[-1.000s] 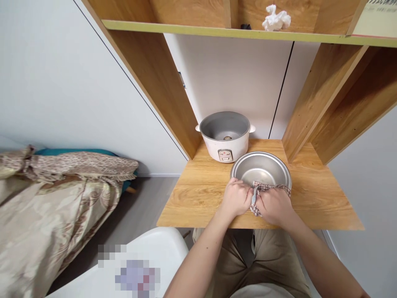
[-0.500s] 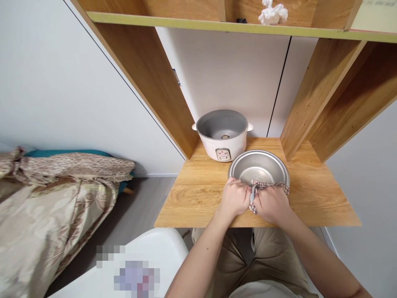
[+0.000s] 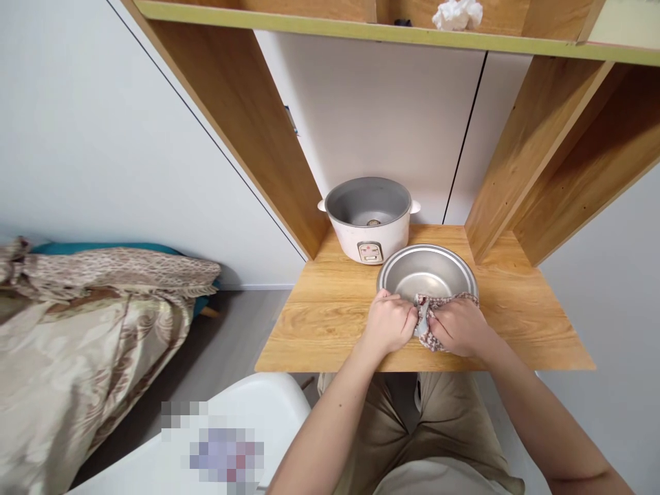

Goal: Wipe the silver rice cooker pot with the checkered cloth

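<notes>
Both hands sit together at the near rim of the metal pot (image 3: 427, 273). The left hand (image 3: 389, 323) is closed, its fingers curled over the pot's edge and pinching it steady. The right hand (image 3: 460, 326) is closed too, bunched around a patterned cloth (image 3: 438, 302) that drapes over the rim, partly inside the pot and partly under the palm. The two hands almost touch, with a fold of cloth showing between them.

The pot stands upright on the wooden desk (image 3: 330, 316), toward the near edge, just in front of and a little right of the white rice cooker (image 3: 369, 218), whose open body shows its heating plate. The pot looks like thin aluminium, so I judge it light, stiff and smooth enough to slide or spin on the wood unless held; the rolled rim, where the left hand has it, looks like the best hold. The cloth is soft and limp, and best gathered in a fist.

Further out, a crumpled tissue (image 3: 457, 14) lies on the shelf above, a white chair (image 3: 216, 440) stands by the left arm, and a bed with a patterned cover (image 3: 87, 330) lies to the left
</notes>
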Demonstrator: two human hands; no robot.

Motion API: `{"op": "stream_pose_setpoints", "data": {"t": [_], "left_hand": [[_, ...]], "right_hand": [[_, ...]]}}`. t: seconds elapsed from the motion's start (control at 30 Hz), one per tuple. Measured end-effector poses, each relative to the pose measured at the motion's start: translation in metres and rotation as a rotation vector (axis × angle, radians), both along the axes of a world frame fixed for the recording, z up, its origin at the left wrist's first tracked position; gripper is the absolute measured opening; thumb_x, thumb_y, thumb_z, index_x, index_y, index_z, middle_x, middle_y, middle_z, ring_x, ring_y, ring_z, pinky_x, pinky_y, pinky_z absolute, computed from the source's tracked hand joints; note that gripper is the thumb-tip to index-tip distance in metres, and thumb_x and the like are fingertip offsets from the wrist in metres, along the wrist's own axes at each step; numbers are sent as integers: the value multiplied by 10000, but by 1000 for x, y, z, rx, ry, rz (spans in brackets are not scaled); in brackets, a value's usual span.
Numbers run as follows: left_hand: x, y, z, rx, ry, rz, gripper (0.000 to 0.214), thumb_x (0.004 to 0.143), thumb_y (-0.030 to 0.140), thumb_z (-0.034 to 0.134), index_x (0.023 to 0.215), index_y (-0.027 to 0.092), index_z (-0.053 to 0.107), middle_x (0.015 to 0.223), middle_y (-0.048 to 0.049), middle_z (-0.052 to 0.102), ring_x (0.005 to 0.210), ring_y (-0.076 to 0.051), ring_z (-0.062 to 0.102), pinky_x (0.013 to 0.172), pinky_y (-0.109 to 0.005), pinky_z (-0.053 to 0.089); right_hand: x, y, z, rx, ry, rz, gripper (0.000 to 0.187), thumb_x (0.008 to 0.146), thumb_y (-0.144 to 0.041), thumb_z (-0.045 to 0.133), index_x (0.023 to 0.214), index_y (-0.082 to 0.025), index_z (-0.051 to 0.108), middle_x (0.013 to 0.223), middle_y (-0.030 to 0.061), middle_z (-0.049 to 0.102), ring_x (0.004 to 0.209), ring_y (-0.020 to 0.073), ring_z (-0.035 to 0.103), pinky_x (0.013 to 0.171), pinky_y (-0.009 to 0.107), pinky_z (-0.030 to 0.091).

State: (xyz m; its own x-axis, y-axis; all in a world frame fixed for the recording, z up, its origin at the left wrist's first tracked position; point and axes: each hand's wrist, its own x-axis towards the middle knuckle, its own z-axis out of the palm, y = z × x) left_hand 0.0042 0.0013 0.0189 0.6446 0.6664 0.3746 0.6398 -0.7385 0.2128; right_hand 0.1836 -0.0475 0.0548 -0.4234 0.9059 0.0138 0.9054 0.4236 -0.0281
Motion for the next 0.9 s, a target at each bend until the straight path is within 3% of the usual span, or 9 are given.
{"op": "stream_pose_setpoints", "data": {"t": [0.33, 0.67, 0.9], "left_hand": [[1, 0, 0, 3, -11, 16, 384, 907, 213, 359, 589, 184, 570, 655, -43, 662, 615, -159, 521, 679, -370, 273], [5, -5, -1, 7, -51, 69, 383, 903, 207, 370, 579, 186, 573, 649, -50, 669, 619, -171, 534, 687, -380, 281], [1, -2, -1, 26, -14, 34, 397, 920, 207, 345, 593, 186, 570, 644, -45, 663, 614, -164, 529, 685, -371, 283]], "right_hand": [[5, 1, 0, -5, -16, 11, 438, 941, -313, 319, 738, -176, 682, 768, 83, 710, 698, 182, 615, 671, 303, 330], [-22, -2, 1, 6, -22, -169, 435, 922, -326, 321, 731, -202, 692, 755, 74, 711, 648, 184, 615, 631, 301, 346], [-10, 0, 0, 14, -6, -71, 460, 940, -336, 294, 763, -197, 696, 779, 75, 715, 685, 184, 616, 647, 302, 338]]}}
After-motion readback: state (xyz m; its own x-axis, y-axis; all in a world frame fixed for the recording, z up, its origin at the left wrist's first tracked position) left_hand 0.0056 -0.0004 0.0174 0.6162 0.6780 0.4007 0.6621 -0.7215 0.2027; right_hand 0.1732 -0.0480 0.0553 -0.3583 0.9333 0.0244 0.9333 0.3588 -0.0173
